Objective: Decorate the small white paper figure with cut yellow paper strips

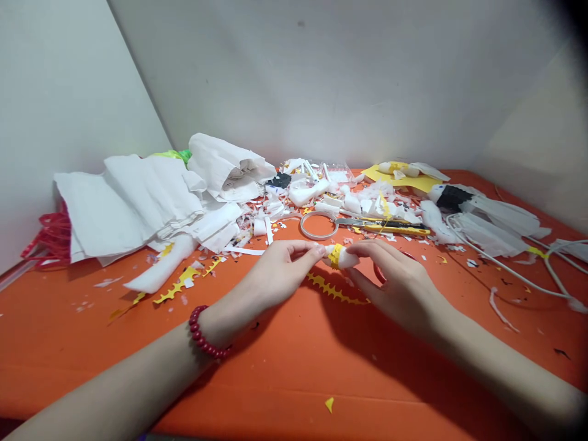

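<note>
Both my hands meet over the middle of the orange table (294,367). Between them is a small white paper roll (340,257) with a yellow zigzag strip wrapped round it. My left hand (280,272), with a red bead bracelet (204,337) on the wrist, pinches the roll's left end with thumb and fingertips. My right hand (397,282) closes its fingers round the roll's right end. A loose tail of yellow zigzag strip (335,291) lies on the table just under the hands.
White tissue sheets (138,202) are piled at the back left. A tape ring (318,225), a yellow utility knife (390,226), paper scraps, yellow paper (404,179) and white paper figures (487,214) crowd the back. White cord (528,275) runs at the right. Walls close in behind.
</note>
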Demonstrator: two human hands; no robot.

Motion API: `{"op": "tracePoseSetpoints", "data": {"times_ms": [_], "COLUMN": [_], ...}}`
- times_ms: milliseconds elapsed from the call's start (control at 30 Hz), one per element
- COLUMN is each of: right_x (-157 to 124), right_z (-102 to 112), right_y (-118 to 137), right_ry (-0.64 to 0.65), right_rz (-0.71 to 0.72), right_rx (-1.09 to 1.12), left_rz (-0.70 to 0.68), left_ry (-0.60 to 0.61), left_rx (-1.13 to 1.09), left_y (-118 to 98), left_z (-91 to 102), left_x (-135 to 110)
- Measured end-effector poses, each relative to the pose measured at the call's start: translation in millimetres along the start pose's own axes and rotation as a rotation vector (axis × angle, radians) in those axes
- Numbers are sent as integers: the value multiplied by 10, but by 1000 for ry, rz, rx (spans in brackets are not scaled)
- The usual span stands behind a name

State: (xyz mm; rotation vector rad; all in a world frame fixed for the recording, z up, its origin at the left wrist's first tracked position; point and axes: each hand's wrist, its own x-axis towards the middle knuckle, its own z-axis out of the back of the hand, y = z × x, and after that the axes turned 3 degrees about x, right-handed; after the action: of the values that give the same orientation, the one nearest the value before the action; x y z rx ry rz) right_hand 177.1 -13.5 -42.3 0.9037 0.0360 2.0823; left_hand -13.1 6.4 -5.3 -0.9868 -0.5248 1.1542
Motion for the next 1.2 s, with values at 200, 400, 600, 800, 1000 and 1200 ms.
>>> {"op": "tracePoseSetpoints", "data": {"times_ms": [200, 400, 600, 800, 1000, 1200], "right_x": [-8, -9, -1, 21, 6, -18], "right_z": [-9, -18, -13, 2, 18, 12], "right_y": [-11, 24, 46, 94, 114, 90], "right_ry": [-38, -36, -47, -29, 61, 104], "right_rz": [36, 106, 125, 103, 44, 10], "right_rx": [-15, -62, -80, -37, -33, 1], "left_rz": [-82, -137, -160, -160, -150, -174], "left_ry": [-1, -14, -82, -104, -132, -145], "left_rx": [-19, -24, 1, -26, -35, -23], "left_y": [19, 89, 81, 53, 0, -44], "left_z": [-1, -11, -46, -48, -41, -27], "left_x": [-29, -14, -17, -29, -36, -80]}}
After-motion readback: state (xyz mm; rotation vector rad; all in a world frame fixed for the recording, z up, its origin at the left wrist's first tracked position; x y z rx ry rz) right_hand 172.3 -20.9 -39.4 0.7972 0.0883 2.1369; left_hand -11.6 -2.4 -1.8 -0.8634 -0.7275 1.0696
